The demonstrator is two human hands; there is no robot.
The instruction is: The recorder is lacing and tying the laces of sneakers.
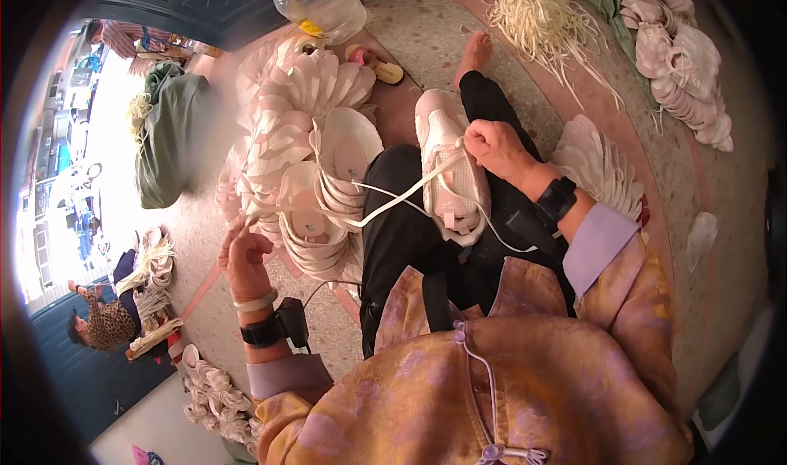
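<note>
A white sneaker (449,161) rests on my lap between my legs, its toe pointing away from me. My right hand (498,149) is closed at the upper part of its lacing, pinching the lace beside the tongue. A long white shoelace (402,199) runs slack from there across my left thigh. Out to the left, my left hand (246,260) is raised with its fingers closed on the other stretch of this lace. A second strand loops over the shoe's opening and trails down to the right.
Stacked white shoe uppers (303,96) pile up at the left, with another stack (598,166) at the right. A heap of loose laces (545,18) lies far right. A clear plastic jug (320,6) and a sandal (375,63) are ahead. Another person (111,321) sits at far left.
</note>
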